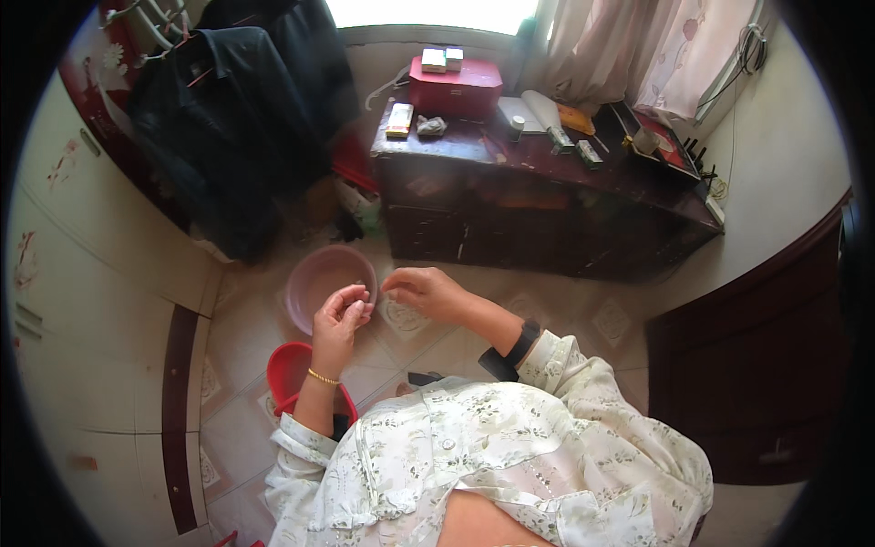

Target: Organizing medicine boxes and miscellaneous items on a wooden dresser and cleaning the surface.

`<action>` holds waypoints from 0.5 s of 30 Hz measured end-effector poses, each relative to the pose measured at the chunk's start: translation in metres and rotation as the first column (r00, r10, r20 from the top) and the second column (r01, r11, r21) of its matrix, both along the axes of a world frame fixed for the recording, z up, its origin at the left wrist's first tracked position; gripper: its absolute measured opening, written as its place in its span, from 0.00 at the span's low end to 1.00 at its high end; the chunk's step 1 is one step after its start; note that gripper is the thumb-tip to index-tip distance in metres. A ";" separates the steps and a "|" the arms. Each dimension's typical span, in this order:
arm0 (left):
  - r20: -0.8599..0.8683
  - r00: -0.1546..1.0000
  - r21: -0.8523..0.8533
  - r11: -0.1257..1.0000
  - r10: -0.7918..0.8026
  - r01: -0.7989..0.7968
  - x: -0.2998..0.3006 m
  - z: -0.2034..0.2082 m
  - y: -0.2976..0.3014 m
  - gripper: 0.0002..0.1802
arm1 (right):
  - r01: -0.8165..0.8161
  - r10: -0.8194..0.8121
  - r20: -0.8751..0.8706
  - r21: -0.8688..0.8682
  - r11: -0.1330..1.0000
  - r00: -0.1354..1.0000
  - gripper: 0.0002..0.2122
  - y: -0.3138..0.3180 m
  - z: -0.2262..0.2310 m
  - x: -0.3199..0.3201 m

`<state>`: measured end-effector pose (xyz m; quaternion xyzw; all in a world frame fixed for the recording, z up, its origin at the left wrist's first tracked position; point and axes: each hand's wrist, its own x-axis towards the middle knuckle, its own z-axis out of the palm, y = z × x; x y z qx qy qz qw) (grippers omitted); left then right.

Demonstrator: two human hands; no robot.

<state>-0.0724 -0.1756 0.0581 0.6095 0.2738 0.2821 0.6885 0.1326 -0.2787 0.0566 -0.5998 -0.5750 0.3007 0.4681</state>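
Over the right rim of a pink basin (299, 296) on the floor, my left hand (339, 321) is raised with its fingers curled toward the thumb. A tiny dark spot shows at its fingertips, too small to name. Just to the right, my right hand (428, 294) faces it, thumb and fingers pressed together. A small gap separates the two hands. Whatever the right fingers hold, if anything, is hidden. Below the basin, next to my left forearm, stands a red bucket (286, 366), partly covered by that arm.
A dark wooden cabinet (547, 219) stands ahead, bearing a red box (456, 88), small cartons and papers. Dark jackets (228, 118) hang at the left before pale wardrobe doors (100, 301). A dark brown door (747, 383) is at the right. The floor is patterned tile (410, 314).
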 end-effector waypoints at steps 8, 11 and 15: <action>-0.056 0.969 -0.058 0.970 -0.241 0.237 0.137 -0.021 0.040 0.15 | 0.228 -0.254 -0.153 -0.167 0.959 0.955 0.09 -0.013 -0.039 0.111; -0.034 0.970 -0.108 0.966 -0.240 0.235 0.187 -0.024 0.047 0.15 | 0.295 -0.308 -0.085 -0.134 0.946 0.948 0.10 -0.007 -0.040 0.159; -0.053 0.969 -0.193 0.955 -0.240 0.226 0.238 -0.018 0.053 0.16 | 0.306 -0.342 -0.131 -0.237 0.922 0.930 0.09 -0.001 -0.047 0.221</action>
